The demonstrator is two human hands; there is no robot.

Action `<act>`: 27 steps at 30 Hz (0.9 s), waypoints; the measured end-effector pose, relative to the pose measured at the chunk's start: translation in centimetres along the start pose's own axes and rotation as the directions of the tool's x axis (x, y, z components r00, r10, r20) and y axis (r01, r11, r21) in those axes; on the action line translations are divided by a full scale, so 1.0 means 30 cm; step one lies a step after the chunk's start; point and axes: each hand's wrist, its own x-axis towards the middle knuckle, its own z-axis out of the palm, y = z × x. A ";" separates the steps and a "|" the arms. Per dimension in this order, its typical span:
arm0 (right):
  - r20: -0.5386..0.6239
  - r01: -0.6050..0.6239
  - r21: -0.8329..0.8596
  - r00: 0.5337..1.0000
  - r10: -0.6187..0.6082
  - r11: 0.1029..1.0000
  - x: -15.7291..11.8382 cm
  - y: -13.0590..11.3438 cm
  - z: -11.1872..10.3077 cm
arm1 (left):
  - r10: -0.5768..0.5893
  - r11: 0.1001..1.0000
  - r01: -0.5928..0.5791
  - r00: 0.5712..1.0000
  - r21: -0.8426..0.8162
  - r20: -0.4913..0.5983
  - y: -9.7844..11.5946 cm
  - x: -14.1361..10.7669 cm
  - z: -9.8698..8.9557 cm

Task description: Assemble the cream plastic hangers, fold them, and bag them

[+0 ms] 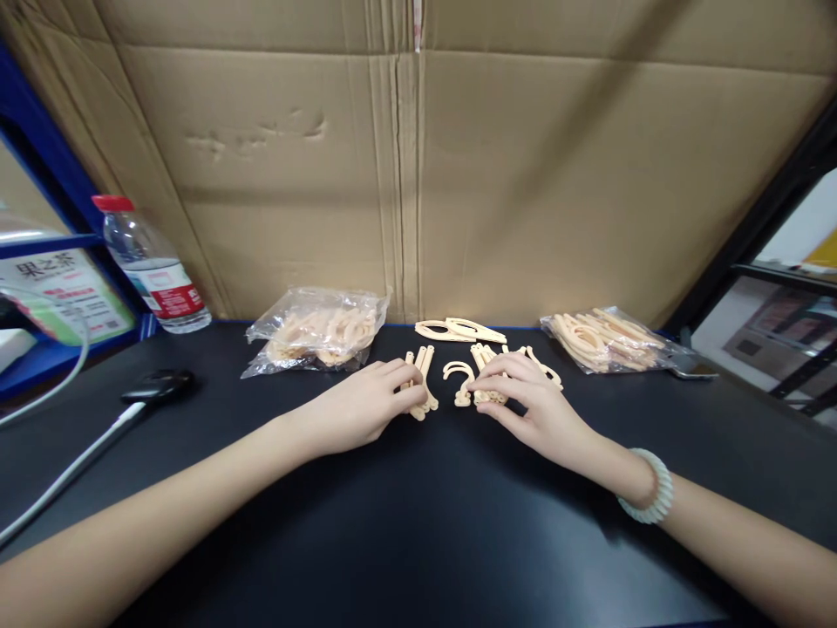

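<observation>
While left hand (pixel 363 406) and right hand (pixel 553 419) curl half-open over beige pieces (pixel 429 356), grips unclear, black tabletop (pixel 425 532), cardboard wall (pixel 281 201)

This looks like a makeshift work corner in a small workshop or storeroom; which, I cannot tell. A broad, flat black tabletop (pixel 418 541) backs onto tall, creased brown cardboard sheeting (pixel 261 174). Blue-framed shelving (pixel 52 139) stands at left, black-framed racking (pixel 745 228) at right. Clear plastic bags of beige parts (pixel 320 331) lie along the far side, behind loose, beige, slender pieces (pixel 463 397).
</observation>
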 end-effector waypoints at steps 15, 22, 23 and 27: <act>0.120 -0.028 -0.027 0.992 0.031 0.999 0.021 0.041 0.044 | -0.218 0.975 0.212 0.971 -0.068 -0.101 0.057 0.013 0.069; 0.149 -0.003 0.014 0.989 0.001 1.000 0.029 0.034 0.058 | -0.227 0.967 0.207 0.965 -0.147 -0.134 0.044 0.022 0.105; 0.155 -0.002 0.011 0.988 0.000 1.000 0.030 0.034 0.058 | -0.231 0.967 0.210 0.963 -0.148 -0.141 0.043 0.023 0.108; 0.156 0.001 -0.011 0.988 0.001 1.000 0.027 0.041 0.049 | -0.247 0.965 0.227 0.955 -0.132 -0.164 0.036 0.026 0.113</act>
